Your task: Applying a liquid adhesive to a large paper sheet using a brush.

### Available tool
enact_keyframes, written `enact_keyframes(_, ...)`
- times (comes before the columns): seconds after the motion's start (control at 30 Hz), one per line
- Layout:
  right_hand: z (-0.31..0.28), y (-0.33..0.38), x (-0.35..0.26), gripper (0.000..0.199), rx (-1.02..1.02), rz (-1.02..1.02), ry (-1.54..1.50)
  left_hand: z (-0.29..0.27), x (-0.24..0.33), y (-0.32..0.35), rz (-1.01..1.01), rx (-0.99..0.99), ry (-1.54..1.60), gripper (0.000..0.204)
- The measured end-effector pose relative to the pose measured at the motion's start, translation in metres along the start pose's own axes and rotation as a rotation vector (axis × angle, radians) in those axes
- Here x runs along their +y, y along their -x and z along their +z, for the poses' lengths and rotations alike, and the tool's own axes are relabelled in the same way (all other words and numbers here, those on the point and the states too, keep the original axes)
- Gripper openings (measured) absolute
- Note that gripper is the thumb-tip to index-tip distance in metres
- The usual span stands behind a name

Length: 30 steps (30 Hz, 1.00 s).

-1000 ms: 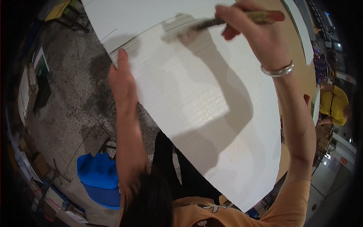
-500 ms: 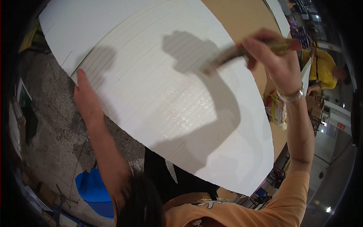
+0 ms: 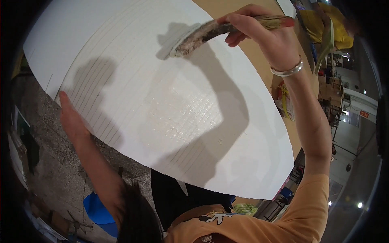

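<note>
A large white sheet [image 3: 259, 162] with fine parallel lines lies before me; wet, shiny streaks show near its middle. My right hand [image 3: 267, 38] is closed round the handle of a wide, worn brush [image 3: 198, 40] with a red-tipped end. Its whitish, smeared bristles press on the upper part of the sheet. At the sheet's left edge is my left hand [image 3: 73, 119], the thumb along the rim and the other fingers mostly hidden; it appears to grip that edge.
Under the sheet shows a brown tabletop [image 3: 219, 9]. Another white sheet [image 3: 52, 36] lies at the upper left. A blue stool-like thing [image 3: 97, 210] stands on the speckled floor at lower left. Beyond the table, a person in yellow [image 3: 324, 26] handles a pale sheet.
The brush has moved left and farther from me, now resting on the sheet. My left hand has shifted left and nearer along the edge in the picture, as the view shifted slightly.
</note>
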State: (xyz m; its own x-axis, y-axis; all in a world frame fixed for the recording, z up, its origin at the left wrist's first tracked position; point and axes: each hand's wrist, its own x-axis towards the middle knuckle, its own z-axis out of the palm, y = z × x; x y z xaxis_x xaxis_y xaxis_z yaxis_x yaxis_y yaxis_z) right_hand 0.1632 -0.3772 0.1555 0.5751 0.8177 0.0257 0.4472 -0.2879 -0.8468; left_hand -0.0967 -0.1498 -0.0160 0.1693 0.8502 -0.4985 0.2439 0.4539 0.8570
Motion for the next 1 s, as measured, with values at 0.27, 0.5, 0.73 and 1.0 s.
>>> enact_keyframes(0.27,-0.036,0.048,0.003,0.022,-0.078,0.235,0.139,0.001,0.000,0.004,0.023,0.051,-0.029,0.069)
enact_keyframes(0.5,-0.030,0.062,0.018,0.020,-0.108,0.269,0.033,-0.002,0.005,0.005,0.037,0.057,0.031,0.066)
enact_keyframes(0.73,-0.039,0.060,-0.008,0.019,-0.036,0.214,0.073,-0.003,0.008,0.002,0.020,0.073,0.018,0.067)
enact_keyframes(1.0,-0.051,0.121,0.014,0.021,-0.050,0.571,0.063,-0.007,-0.008,-0.007,0.058,0.043,-0.039,0.072)
